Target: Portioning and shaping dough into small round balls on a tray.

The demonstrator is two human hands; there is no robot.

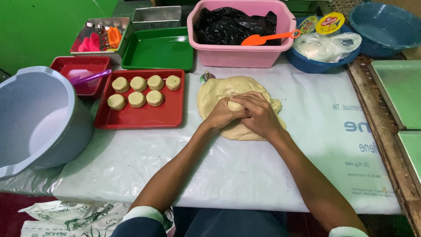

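My left hand and right hand cupped tight round dough lump over dough slab; shaping step; next likely needs space on red tray.

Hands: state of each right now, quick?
Left hand: closed around a small dough lump, over the flattened dough.
Right hand: closed over the same lump, fingers overlapping the left.
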